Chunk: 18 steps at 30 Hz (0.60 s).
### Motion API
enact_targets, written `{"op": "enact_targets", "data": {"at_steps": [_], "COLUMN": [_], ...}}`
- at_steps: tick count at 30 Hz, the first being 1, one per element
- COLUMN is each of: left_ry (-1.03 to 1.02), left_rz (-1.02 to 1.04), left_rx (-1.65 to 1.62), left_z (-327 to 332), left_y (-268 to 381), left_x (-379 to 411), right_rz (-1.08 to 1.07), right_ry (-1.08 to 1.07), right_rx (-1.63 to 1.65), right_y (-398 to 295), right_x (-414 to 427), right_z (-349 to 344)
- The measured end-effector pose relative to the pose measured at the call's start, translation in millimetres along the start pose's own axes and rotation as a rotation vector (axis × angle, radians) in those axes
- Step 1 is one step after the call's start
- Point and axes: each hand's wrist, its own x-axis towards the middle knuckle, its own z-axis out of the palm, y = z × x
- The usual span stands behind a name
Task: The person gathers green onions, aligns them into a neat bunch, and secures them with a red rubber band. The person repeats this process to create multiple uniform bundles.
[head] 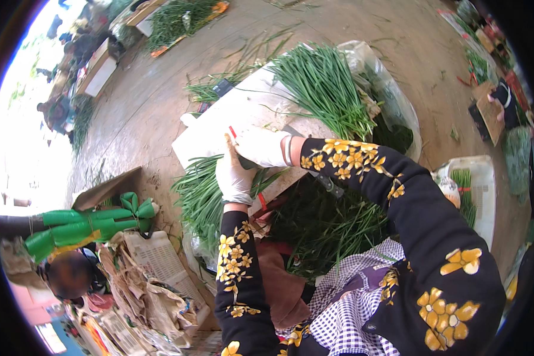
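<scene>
My left hand (235,175), in a white glove, grips a bunch of long green leaves (200,191), which look like garlic chives. The leaves hang off the left end of a pale board (213,129). My right hand (263,146), gloved too and wearing a bangle at the wrist, meets the left at the bunch with bent fingers. A short red strip (232,131) sticks out by its fingertips; the fingers partly hide how it is held. Beyond my right hand, a large pile of similar leaves (322,86) lies on the board. Another red strip (261,201) hangs at the near edge.
Loose leaves (333,231) fill the dark space before my lap. A clear plastic bag (398,98) stands behind the pile. At right, a white crate (484,196) holds tied greens. Green wrapped rolls (89,222) and a person (71,276) are at left.
</scene>
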Motion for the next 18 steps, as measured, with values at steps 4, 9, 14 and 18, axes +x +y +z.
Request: {"op": "enact_targets", "data": {"at_steps": [4,9,14,18], "left_ry": [-0.083,-0.203,-0.272,-0.272], "left_rz": [0.017,0.019,-0.035,-0.025], "left_rx": [0.125,0.154,0.315,0.298], "left_z": [-9,-23,-10,-12], "left_y": [-14,-11,-2,-4], "left_x": [3,5,2,-1], "right_rz": [0.046,0.254,0.334,0.399], "right_ry": [-0.103,0.311,0.149,0.160], "right_rx": [0.177,1.067,0.662,0.781], "right_y": [13,75,44,41], "right_x": [5,-23,-33,-47], "right_z": [-62,4,41,9]}}
